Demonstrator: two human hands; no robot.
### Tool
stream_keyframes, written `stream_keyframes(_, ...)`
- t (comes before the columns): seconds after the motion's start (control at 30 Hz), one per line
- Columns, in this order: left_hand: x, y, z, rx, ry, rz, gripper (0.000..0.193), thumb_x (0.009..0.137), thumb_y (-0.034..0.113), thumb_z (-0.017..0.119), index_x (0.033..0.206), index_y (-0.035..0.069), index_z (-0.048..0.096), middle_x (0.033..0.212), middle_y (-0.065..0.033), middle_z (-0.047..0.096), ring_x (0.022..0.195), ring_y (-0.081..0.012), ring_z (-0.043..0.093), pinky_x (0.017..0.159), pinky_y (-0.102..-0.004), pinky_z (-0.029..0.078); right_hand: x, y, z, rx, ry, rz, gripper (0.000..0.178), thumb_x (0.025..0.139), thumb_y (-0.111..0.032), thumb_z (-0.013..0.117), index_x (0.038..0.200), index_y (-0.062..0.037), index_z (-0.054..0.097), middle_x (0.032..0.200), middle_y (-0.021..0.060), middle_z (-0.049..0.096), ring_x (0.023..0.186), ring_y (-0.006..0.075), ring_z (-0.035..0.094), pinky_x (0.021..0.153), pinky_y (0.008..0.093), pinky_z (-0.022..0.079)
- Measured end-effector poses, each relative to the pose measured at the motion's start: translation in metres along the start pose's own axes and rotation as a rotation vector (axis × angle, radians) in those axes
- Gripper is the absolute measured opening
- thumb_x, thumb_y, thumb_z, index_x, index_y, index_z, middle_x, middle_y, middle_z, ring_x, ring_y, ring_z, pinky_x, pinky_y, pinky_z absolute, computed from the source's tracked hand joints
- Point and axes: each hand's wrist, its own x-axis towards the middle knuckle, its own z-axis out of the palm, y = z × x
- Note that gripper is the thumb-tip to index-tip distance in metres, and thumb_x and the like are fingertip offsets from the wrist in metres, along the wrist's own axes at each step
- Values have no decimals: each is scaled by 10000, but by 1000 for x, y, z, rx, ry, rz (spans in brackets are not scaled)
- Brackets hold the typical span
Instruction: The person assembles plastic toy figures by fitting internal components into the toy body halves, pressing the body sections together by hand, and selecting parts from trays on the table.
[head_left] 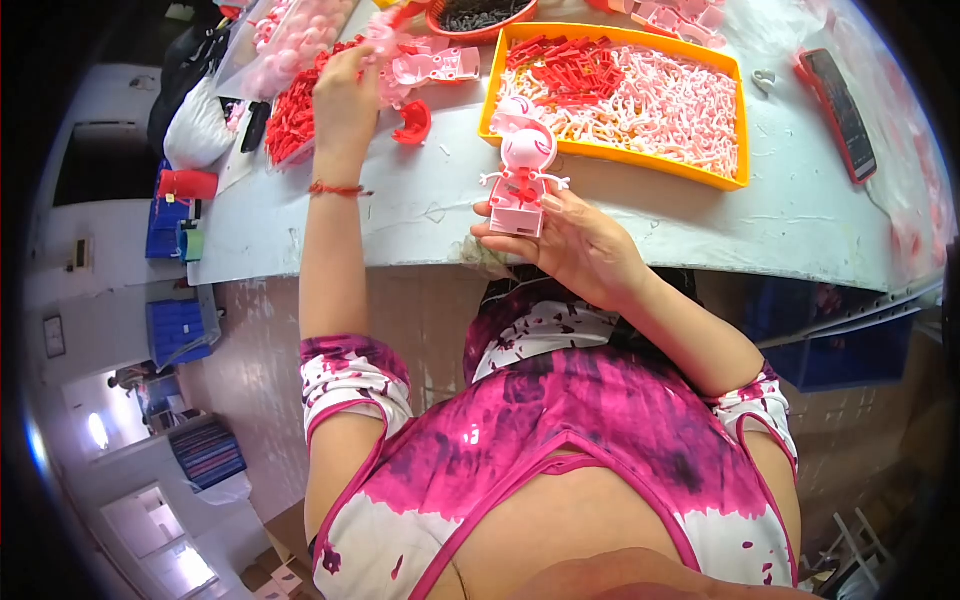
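Observation:
My right hand (585, 250) holds a pink plastic toy figure (522, 185) upright near the table's front edge. The figure has a round head, small white arms, a red piece in its open middle and a box-like base. My left hand (345, 105) reaches to the far left, its fingers closed at a pink plastic part (382, 38) above the heap; the fingertips partly hide it. Beside that hand lie more pink plastic shells (435, 66), a red curved piece (413, 123) and a pile of small red parts (292, 118).
A yellow tray (655, 172) of red clips and pale pink arm pieces sits beyond the figure. Behind are a red bowl (490, 33) of black parts and a bag of pink balls (300, 55). A phone (838, 110) lies at the right on the pale table (330, 235).

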Motion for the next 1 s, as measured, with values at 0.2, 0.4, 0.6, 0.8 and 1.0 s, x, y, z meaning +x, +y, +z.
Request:
stream_keyframes(0.2,-21,8,-78,-901,-78,-406,195,935,141,576,1070,1,582,942,-31,611,772,-62,547,671,-190,440,-13,-10,-6,-45,29,3,421,968,-213,455,1312,-1,336,1260,196,497,1157,322,530,1020,407,413)
stream_keyframes(0.4,-53,4,-103,-1177,-755,-535,236,931,155,552,1113,10,590,1063,-28,608,733,-9,495,591,-141,371,-9,-7,-4,-113,-25,-17,462,968,-224,475,1329,14,313,1280,201,478,1173,332,520,1006,400,425)
stream_keyframes(0.6,-63,26,-53,-1000,-781,-506,284,900,217,609,1133,55,605,951,29,628,702,11,458,574,-139,343,-9,-5,-1,-172,-21,-29,471,974,-213,468,1356,-2,291,1292,201,470,1179,352,515,1000,416,431)
stream_keyframes(0.8,-84,64,-29,-573,-359,-313,406,809,203,730,1167,66,595,938,-43,588,764,-80,556,637,-234,451,-12,-3,-2,-142,7,-61,505,963,-153,492,1395,-35,259,1291,169,484,1180,344,518,998,417,431)
stream_keyframes(1.0,-129,112,-44,-315,-259,-269,436,761,162,749,1159,61,602,1013,-136,583,901,-257,579,779,-350,474,-11,1,-4,-163,13,-102,555,936,-113,541,1408,-47,256,1272,122,504,1144,248,544,993,387,431)
